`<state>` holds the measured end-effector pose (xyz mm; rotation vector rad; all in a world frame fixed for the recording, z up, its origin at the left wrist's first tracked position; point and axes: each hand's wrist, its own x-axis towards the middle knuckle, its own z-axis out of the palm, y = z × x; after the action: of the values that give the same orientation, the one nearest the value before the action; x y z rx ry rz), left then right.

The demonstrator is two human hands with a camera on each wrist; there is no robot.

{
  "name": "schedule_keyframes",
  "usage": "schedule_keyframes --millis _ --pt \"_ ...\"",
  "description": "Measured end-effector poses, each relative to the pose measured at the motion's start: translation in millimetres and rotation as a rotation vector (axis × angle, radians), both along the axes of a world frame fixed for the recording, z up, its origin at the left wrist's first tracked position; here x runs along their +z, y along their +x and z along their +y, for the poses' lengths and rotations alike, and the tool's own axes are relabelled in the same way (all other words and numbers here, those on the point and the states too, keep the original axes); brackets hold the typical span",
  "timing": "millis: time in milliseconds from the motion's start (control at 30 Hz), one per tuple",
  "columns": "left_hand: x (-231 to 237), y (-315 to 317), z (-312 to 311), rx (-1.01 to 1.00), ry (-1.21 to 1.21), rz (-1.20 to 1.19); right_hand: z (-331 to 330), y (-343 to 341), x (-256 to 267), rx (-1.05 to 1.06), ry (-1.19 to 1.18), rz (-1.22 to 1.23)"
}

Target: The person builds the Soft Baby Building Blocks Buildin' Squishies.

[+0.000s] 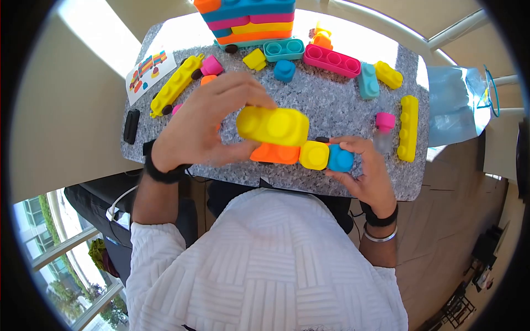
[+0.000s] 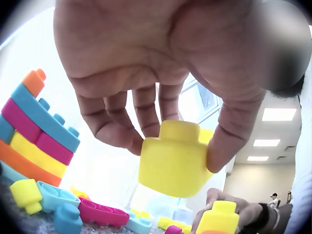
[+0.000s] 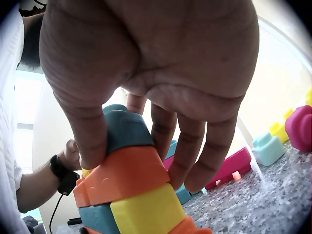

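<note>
My left hand [image 1: 201,124] pinches a yellow toy block [image 1: 274,126] between thumb and fingers, raised above the table in the head view. Its stud and smooth side show in the left wrist view. My right hand [image 1: 369,174] grips a blue block [image 1: 340,159] at the right end of a built piece. Beside that blue block are a yellow block [image 1: 314,155] and an orange one [image 1: 276,154], partly covered by the raised block. From the right wrist, the blue block sits over a long orange block [image 3: 131,175], with a yellow block [image 3: 148,212] beneath.
A tall multicoloured block stack [image 1: 251,25] stands at the back. Loose blocks lie around, among them a magenta bar [image 1: 331,60], a blue block [image 1: 284,70] and a yellow bar [image 1: 408,128]. A picture sheet [image 1: 149,74] lies left; a clear bag [image 1: 455,105] hangs right.
</note>
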<state>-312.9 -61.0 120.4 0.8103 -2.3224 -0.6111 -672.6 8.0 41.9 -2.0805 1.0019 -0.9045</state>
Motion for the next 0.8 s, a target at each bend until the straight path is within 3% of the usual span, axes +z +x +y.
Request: schedule_keyframes --millis 167,800 --pt "-4 8 38 0.004 0.151 -0.191 -1 0 -5 0.015 0.013 -0.012" --pt "-34 -28 58 0.112 0.116 -0.199 -2 13 -4 0.031 0.001 -0.019"
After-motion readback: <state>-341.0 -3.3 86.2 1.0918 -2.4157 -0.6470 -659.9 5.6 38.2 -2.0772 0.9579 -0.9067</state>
